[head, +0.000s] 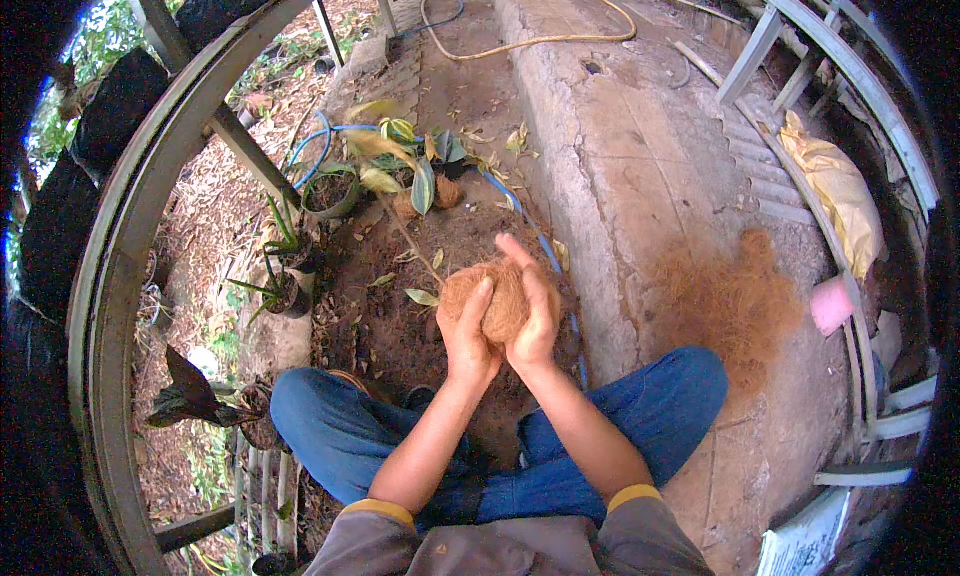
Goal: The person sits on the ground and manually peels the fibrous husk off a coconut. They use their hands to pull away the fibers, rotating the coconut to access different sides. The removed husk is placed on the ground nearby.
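Between my two palms sits a rounded ball of brown coconut fibre (505, 311), held in front of my crossed legs. My left hand (466, 334) cups its left side with the thumb on top. On the other side my right hand (535, 327) presses against it, fingers pointing up and away. A thin plant stem (411, 240) leans out of the ball to the far left, towards blurred yellow-green leaves (381, 152). The underside of the ball is hidden by my hands. A loose heap of coconut fibre (724, 306) lies on the concrete beyond my right knee.
Beyond the ball stand a soil-filled pot (330, 193) and two smaller fibre balls (448, 192) beside variegated leaves. A blue hose (530, 223) runs along the raised concrete ledge. Potted plants (283, 291) line the left; a pink container (831, 306) and a yellow sack (832, 193) are at right.
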`<action>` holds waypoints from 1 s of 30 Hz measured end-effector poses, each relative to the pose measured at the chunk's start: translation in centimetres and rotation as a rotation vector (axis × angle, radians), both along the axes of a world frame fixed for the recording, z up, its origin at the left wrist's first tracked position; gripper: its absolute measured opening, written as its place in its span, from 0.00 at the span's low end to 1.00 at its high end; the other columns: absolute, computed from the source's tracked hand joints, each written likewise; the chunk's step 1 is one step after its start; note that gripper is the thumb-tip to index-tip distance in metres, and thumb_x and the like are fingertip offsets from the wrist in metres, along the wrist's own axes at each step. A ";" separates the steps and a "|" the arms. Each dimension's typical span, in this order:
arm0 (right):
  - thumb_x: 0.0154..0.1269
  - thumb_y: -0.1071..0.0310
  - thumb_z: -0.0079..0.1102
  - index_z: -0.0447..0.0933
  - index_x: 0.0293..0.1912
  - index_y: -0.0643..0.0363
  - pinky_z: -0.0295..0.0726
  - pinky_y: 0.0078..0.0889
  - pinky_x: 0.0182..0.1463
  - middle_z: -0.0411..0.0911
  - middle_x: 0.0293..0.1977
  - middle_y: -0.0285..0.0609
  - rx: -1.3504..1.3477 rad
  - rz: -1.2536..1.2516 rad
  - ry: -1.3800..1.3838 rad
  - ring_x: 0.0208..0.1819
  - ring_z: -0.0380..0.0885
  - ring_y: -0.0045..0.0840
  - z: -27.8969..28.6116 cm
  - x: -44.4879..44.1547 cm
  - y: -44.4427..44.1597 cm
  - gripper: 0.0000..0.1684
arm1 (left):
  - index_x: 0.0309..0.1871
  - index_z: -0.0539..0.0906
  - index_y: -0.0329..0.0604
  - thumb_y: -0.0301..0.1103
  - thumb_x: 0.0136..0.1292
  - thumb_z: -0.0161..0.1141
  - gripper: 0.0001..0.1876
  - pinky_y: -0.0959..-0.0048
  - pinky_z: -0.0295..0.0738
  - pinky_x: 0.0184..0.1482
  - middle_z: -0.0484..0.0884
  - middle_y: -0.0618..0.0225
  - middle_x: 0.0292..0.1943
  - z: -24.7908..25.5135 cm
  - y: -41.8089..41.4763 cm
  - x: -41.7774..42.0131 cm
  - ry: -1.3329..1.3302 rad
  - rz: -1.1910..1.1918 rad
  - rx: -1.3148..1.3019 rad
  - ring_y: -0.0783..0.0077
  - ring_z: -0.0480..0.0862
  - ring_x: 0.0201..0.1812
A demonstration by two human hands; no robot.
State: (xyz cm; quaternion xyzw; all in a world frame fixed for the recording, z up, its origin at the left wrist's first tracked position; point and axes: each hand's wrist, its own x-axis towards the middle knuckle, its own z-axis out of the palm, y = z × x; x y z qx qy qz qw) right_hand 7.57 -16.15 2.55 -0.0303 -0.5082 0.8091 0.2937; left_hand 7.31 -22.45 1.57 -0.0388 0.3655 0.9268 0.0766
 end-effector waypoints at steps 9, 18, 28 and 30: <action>0.66 0.61 0.39 0.76 0.41 0.70 0.72 0.32 0.51 0.77 0.41 0.48 0.219 -0.129 -0.160 0.44 0.76 0.32 -4.6 -0.2 2.0 0.22 | 0.58 0.64 0.42 0.28 0.55 0.62 0.27 0.66 0.65 0.59 0.69 0.60 0.55 0.2 0.4 0.1 0.282 0.136 -0.301 0.66 0.70 0.55; 0.67 0.60 0.38 0.72 0.51 0.69 0.62 0.34 0.63 0.73 0.52 0.49 0.385 -0.009 0.072 0.57 0.68 0.34 0.3 0.3 0.8 0.24 | 0.53 0.69 0.44 0.44 0.64 0.53 0.19 0.66 0.74 0.50 0.75 0.65 0.47 0.2 0.1 0.2 0.005 -0.004 -0.059 0.68 0.76 0.49; 0.69 0.62 0.37 0.76 0.42 0.67 0.73 0.30 0.49 0.79 0.40 0.48 0.281 -0.011 -0.198 0.43 0.77 0.30 -1.8 0.2 1.3 0.21 | 0.66 0.58 0.45 0.49 0.68 0.43 0.28 0.66 0.60 0.62 0.63 0.57 0.61 -0.7 0.2 0.0 0.318 0.180 -0.380 0.62 0.66 0.61; 0.68 0.66 0.37 0.76 0.39 0.71 0.74 0.32 0.50 0.79 0.38 0.48 0.441 -0.123 -0.106 0.42 0.78 0.32 -0.7 0.4 1.0 0.20 | 0.66 0.57 0.43 0.49 0.69 0.41 0.28 0.67 0.59 0.63 0.63 0.56 0.62 -0.3 0.1 0.5 0.301 0.121 -0.437 0.61 0.66 0.61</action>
